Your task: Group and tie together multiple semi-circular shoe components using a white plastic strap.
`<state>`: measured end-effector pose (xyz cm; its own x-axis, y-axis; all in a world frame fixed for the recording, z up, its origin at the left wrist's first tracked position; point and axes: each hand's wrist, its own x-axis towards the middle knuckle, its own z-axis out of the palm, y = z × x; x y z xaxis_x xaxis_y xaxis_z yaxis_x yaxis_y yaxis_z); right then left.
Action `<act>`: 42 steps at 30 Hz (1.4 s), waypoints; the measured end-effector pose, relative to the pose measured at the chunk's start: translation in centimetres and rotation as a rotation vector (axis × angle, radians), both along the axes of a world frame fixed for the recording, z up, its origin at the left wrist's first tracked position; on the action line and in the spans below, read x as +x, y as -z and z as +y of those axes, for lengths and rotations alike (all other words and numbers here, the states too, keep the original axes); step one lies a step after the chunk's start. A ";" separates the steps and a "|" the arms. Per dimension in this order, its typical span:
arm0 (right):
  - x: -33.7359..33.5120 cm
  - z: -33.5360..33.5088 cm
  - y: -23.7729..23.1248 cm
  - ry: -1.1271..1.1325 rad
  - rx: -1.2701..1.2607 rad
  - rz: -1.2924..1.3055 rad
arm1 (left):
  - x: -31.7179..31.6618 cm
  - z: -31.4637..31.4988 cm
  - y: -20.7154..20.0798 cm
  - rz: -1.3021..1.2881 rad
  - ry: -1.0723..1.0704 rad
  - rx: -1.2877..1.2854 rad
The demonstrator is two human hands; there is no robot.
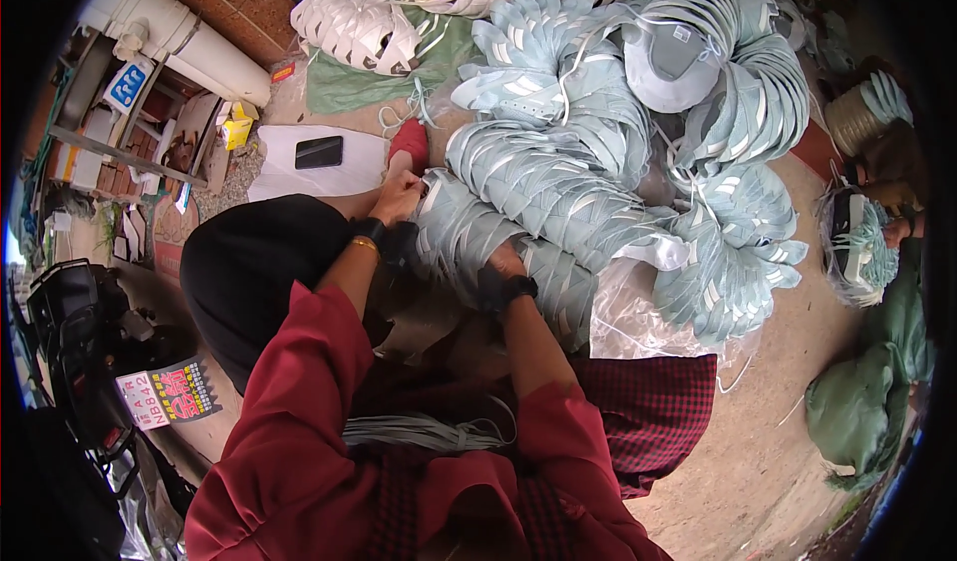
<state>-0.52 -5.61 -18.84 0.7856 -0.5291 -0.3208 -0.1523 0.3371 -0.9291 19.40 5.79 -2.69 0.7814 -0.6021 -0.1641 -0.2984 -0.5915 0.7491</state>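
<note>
While the nearest bundle of overlapping pale blue shoe uppers (464, 224) lies slantwise near the middle of the view, the left hand (399, 196) bends its fingers at the bundle's left end, whether pinching an edge I cannot tell. The right hand (506, 260) touches it farther right, fingertips hidden, so its grip is unclear too. More blue bundles (558, 187) lie beyond, and a phone (319, 152) rests on a white sheet (274, 170) to the left.

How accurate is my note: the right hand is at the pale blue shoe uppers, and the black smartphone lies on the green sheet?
One detail is wrong: the head view shows the black smartphone on the white sheet, not the green sheet. The right hand is at the pale blue shoe uppers.
</note>
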 end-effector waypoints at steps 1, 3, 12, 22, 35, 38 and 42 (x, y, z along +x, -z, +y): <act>-0.1 -0.3 0.0 0.008 -0.007 0.005 | 0.4 -0.4 0.1 0.180 -0.022 -0.063; -1.6 0.6 -0.1 0.021 -0.026 0.006 | 0.5 -0.9 0.1 0.134 0.175 0.251; -0.7 1.4 -0.8 -0.055 -0.156 0.026 | -0.7 -3.1 -2.6 -0.573 0.000 0.334; -2.6 0.9 -7.4 -0.085 0.055 -0.144 | 6.6 -8.1 -14.0 -0.042 -0.535 -0.736; -5.6 -8.4 -23.6 0.136 -0.875 0.275 | 3.3 -10.0 -8.7 -0.212 -0.231 -0.350; -5.5 -8.8 -22.3 0.295 -1.236 0.259 | 0.4 -10.8 -8.6 -0.011 -0.205 -0.424; -3.8 -6.7 -24.5 0.228 -1.346 0.514 | 0.3 -10.8 -6.8 -0.108 -0.313 -0.404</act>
<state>-4.30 -12.28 5.71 0.5993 -0.7448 0.2934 -0.6218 -0.6639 -0.4155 19.70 -5.03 4.11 0.9339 -0.3352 0.1242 -0.2414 -0.3352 0.9107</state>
